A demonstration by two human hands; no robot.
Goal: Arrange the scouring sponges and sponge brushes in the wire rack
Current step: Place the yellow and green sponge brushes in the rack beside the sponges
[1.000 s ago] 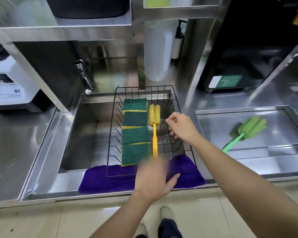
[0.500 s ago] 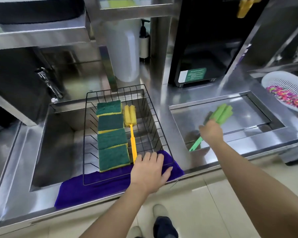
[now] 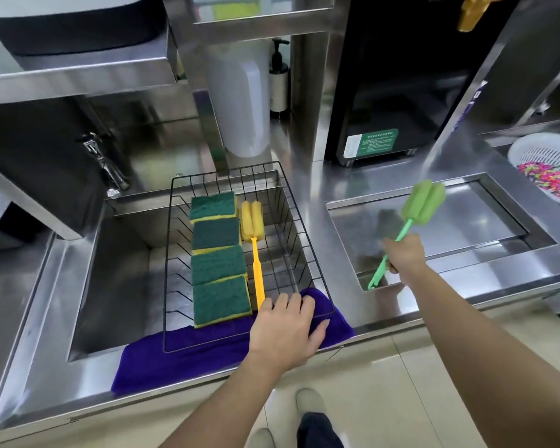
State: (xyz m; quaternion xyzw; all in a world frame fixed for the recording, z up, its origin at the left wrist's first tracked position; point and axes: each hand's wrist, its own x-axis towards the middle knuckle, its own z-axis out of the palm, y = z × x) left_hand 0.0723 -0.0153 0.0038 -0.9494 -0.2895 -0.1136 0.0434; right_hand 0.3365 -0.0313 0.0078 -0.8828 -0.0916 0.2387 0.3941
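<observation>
Head view: the wire rack (image 3: 307, 250) sits over the sink (image 3: 117, 270), its near edge resting on a purple cloth (image 3: 162, 357) draped over the front lip of the steel worktop (image 3: 353, 185). Inside the rack, four green scouring sponges (image 3: 219, 263) with yellow undersides lie in an overlapping row running from 12 o'clock to 6 o'clock along its left part. Just beside them, on the 3 o'clock side, lies the yellow sponge brush (image 3: 254, 247), foam head toward 12 o'clock, handle pointing to 6 o'clock.

The left hand (image 3: 285, 331) lies flat with fingers spread on the rack's near right corner and the cloth, gripping nothing; its fingertips touch the wire rim close to the end of the yellow handle.

At 3 o'clock from the rack, well apart from it, the right hand (image 3: 403, 255) is closed around the thin handle of the green sponge brush (image 3: 424, 202), raised above a shallow recessed tray (image 3: 530, 234) in the worktop. The brush tilts, foam head up toward 1 o'clock, handle end down toward 7 o'clock.

At the far right edge, a white colander (image 3: 530, 153) holds small multicoloured pieces.
</observation>
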